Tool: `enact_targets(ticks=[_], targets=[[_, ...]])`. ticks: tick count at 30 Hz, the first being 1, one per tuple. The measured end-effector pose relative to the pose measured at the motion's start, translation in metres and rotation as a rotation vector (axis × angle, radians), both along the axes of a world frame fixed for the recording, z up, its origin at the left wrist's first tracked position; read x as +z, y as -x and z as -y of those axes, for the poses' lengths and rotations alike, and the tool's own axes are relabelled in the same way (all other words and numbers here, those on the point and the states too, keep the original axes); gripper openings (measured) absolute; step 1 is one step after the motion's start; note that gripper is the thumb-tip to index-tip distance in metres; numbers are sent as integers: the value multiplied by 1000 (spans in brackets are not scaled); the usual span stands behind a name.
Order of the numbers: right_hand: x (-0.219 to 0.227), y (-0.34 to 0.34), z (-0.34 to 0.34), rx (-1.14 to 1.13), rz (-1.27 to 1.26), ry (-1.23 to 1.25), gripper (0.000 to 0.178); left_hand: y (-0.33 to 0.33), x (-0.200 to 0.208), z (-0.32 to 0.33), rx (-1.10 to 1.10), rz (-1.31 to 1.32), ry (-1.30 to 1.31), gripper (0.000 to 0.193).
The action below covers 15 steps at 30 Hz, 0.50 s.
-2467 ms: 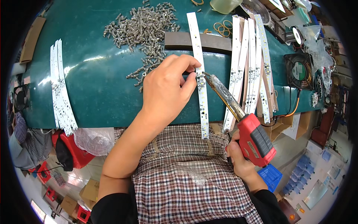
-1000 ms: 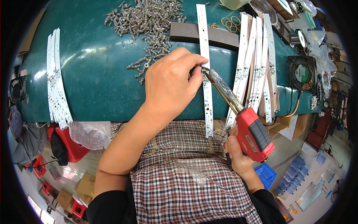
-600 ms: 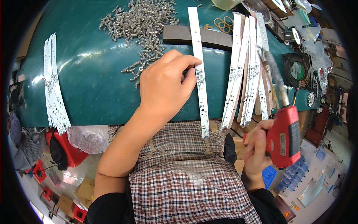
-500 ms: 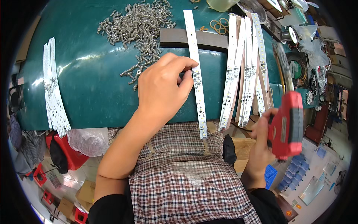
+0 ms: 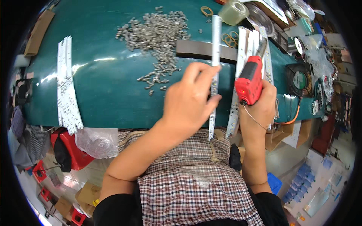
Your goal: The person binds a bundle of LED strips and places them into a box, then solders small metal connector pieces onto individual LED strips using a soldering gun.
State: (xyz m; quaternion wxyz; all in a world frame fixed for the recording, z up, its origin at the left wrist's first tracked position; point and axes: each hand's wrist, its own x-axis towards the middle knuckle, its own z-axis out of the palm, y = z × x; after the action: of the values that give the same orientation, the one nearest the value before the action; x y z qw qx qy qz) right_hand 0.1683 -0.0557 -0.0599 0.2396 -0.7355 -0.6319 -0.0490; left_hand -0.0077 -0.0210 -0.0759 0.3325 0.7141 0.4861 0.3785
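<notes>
Slightly blurred, my left hand (image 5: 190,96) has its fingers and thumb at the edge of a long white LED circuit board strip (image 5: 214,84). The strip lies over a dark bar (image 5: 194,49), and its near end reaches past the table edge. My right hand (image 5: 260,103) is closed round a red and black pistol-shaped tool (image 5: 249,79). A metal shaft on the tool points away over several more LED strips (image 5: 241,49) to the right. What kind of tool it is I cannot make out.
Small metal fittings (image 5: 158,34) lie in a heap on the green table (image 5: 117,86). A stack of LED strips (image 5: 68,88) is at the left. Rubber bands (image 5: 230,39), a tape roll (image 5: 234,12) and a small fan (image 5: 299,77) are at the far right.
The right hand has brought the tool up and left, over the strips beside the left hand. The held strip now looks narrower, turned toward its edge. The whole view has shifted a little.
</notes>
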Motion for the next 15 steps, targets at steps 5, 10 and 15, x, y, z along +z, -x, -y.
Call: enact_targets(ticks=[5,10,15], targets=[[0,0,-3,-43,2,-17,56,25,24,-8,30,147,49,56],[1,2,-3,-108,-41,-11,57,119,44,-19,270,-21,-67,57],[1,2,-3,-116,-33,6,53,217,47,-27,497,-346,140,61]])
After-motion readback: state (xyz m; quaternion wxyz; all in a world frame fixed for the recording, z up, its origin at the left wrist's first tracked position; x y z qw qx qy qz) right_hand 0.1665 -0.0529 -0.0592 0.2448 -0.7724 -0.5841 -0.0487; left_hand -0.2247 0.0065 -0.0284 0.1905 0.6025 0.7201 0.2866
